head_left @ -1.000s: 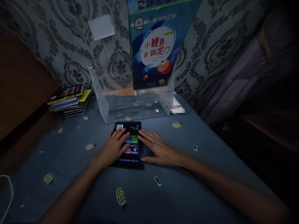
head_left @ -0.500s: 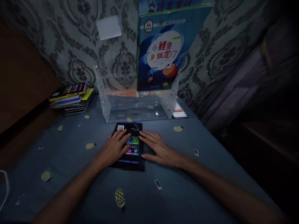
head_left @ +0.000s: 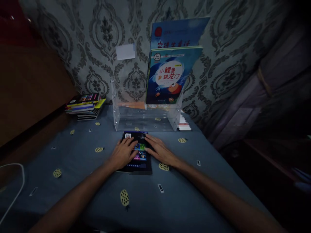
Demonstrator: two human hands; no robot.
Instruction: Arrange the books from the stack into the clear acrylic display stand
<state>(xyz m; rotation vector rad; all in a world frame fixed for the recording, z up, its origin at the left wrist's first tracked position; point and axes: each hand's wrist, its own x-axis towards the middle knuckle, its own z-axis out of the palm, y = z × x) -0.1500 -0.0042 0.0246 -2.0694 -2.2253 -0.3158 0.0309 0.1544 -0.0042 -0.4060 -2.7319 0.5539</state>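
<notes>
A dark book [head_left: 136, 169] lies flat on the cloth in front of me, with a white barcode label near its far left corner and small coloured pictures on its cover. My left hand [head_left: 124, 151] rests flat over the book's left side, fingers stretched out. Across its right edge lies my right hand [head_left: 159, 150], fingers extended, the tips on the cover. Neither hand grips anything. Just beyond the book stands a clear acrylic rack [head_left: 145, 124]. Upright in its right part is a blue picture book [head_left: 167, 76] with an orange fish, and a taller blue book [head_left: 181, 30] shows behind it.
A stack of books [head_left: 85, 106] sits at the back left. A white card [head_left: 125, 51] is on the patterned wall. A white cable [head_left: 23, 174] curves along the left. The table's right edge slopes down beside a curtain [head_left: 245, 97].
My view has tilted up, showing more of the taller blue book. My right hand has shifted a little towards the far end of the book. The left hand stays flat on it.
</notes>
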